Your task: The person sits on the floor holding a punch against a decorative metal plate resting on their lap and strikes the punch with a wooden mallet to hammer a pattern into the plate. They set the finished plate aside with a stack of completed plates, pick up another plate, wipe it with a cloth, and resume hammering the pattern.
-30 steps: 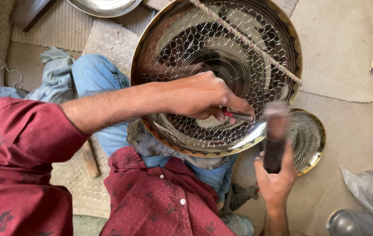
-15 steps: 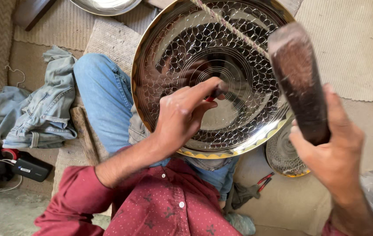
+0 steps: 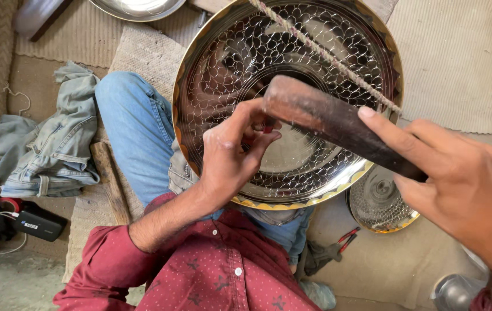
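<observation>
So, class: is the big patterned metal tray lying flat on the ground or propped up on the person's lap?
Propped up. The tray leans tilted over the person's leg, the left hand steadying its face, while the right hand holds a hammer.

One head-worn camera looks steeply down, close over the lap and floor.

Dark red shirt (image 3: 217,276) with small pale dots and white buttons, left sleeve rolled above the wrist, faded blue jeans (image 3: 136,132), both hands bare
</observation>
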Demonstrator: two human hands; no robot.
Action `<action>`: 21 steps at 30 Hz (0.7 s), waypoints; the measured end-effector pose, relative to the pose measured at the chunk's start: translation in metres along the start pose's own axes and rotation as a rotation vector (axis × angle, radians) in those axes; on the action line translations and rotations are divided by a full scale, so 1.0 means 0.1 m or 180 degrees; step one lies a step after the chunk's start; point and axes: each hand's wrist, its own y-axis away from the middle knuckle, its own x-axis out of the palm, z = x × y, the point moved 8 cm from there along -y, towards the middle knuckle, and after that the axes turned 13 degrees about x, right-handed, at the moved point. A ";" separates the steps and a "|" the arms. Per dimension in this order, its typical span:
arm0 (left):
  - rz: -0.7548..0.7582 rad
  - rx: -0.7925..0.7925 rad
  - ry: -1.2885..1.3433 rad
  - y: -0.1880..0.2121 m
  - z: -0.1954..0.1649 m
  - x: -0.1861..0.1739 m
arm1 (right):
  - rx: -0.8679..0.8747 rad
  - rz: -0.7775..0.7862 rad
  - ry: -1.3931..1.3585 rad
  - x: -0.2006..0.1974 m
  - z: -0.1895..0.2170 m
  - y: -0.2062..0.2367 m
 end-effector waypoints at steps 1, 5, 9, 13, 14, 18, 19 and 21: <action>0.0010 -0.0070 0.0127 -0.01 0.02 0.02 | 0.0024 -0.0071 -0.0247 -0.01 0.00 -0.01; 0.0052 -0.0028 0.0407 -0.06 0.01 0.06 | 0.0172 -0.0407 -0.0645 0.00 -0.10 0.02; 0.0151 -0.0086 0.0354 -0.06 0.02 0.07 | -0.0005 -0.0727 -0.0547 0.00 -0.20 0.11; 0.0099 -0.0169 0.0318 -0.06 0.04 0.06 | 0.0254 -0.0876 -0.2129 0.03 -0.36 0.21; 0.0105 -0.0124 0.0278 -0.07 0.03 0.06 | 0.0310 -0.0872 -0.2514 0.05 -0.39 0.22; 0.0154 0.0203 0.0320 -0.09 -0.05 0.08 | 0.0230 -0.0664 -0.2238 0.11 -0.32 0.19; 0.0234 0.0229 0.0231 -0.10 -0.05 0.09 | 0.0078 -0.0513 -0.1293 0.15 -0.23 0.17; 0.0396 0.0291 0.0048 -0.12 -0.05 0.11 | 0.0042 -0.0434 -0.0806 0.19 -0.20 0.13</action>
